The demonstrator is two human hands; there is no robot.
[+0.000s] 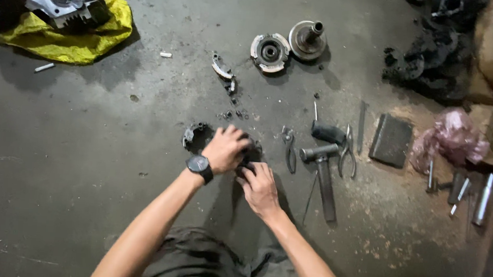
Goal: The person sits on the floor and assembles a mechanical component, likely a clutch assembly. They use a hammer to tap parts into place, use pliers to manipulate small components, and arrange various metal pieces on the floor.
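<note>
Dark stained concrete floor [72, 144], gritty, sawdust at right.

Packaging noted: crumpled yellow plastic bag [62, 42] spread flat on the floor at about 10 o'clock, a metal part resting on it, and crumpled translucent pink plastic bag [452, 138] at about 3 o'clock; no labels, signs, screens seen.
</note>
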